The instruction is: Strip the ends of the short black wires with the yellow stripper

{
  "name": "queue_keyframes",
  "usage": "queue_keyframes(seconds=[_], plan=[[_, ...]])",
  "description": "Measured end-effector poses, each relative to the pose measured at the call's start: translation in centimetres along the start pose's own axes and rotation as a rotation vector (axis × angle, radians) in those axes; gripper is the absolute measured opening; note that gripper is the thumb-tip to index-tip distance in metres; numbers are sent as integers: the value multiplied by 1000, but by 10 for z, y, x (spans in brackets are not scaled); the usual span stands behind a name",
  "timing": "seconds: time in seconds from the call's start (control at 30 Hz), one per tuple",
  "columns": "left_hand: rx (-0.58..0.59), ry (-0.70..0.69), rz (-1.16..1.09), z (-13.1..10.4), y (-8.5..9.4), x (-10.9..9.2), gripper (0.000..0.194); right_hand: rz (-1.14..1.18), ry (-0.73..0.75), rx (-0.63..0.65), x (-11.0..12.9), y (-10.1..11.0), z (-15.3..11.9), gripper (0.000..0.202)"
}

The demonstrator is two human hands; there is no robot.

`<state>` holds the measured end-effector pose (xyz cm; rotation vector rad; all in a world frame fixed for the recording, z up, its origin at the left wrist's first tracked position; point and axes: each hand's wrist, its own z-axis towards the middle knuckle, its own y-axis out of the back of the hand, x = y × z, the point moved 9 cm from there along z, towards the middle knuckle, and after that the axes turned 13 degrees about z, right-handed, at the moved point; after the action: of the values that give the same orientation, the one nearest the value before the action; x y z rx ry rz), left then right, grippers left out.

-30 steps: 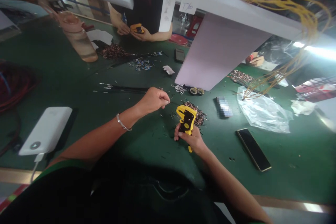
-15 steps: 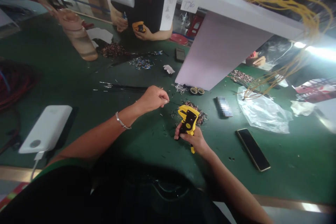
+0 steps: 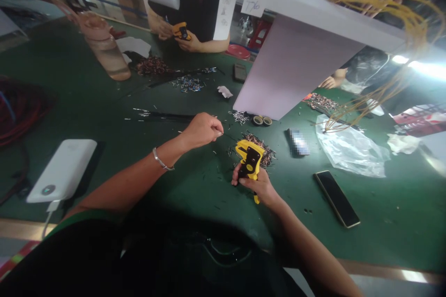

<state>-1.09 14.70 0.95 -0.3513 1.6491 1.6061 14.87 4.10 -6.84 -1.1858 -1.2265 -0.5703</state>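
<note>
Green surface (image 3: 393,209) below; the right grip (image 3: 257,184) is wrapped round a yellow-black tool (image 3: 253,157), its oval badge (image 3: 249,167) illegible. The left grip (image 3: 204,131) pinches a thin dark wire (image 3: 228,136) running toward it. Heaped clippings (image 3: 269,156) suggest plenty done; whether the black strands (image 3: 167,116) beyond await work, I cannot tell. Farther off, a handwritten label (image 3: 252,7) reads perhaps "TX6".

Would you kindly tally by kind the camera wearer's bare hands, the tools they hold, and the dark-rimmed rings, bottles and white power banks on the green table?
Wearer's hands: 2 (left hand, right hand)
Tools held: 1 (yellow-and-black tool, in the right hand)
Dark-rimmed rings: 2
Bottle: 1
White power bank: 1
Total: 7
</note>
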Motion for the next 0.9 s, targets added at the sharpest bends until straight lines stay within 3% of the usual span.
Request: queue_keyframes(seconds=[0.3, 0.9], plan=[[39, -57, 105, -2, -3, -8, 22, 21, 2, 8, -5, 3, 1, 35], [60, -52, 60, -1, -8, -6, 19, -67, 6, -5, -3, -4, 5, 31]])
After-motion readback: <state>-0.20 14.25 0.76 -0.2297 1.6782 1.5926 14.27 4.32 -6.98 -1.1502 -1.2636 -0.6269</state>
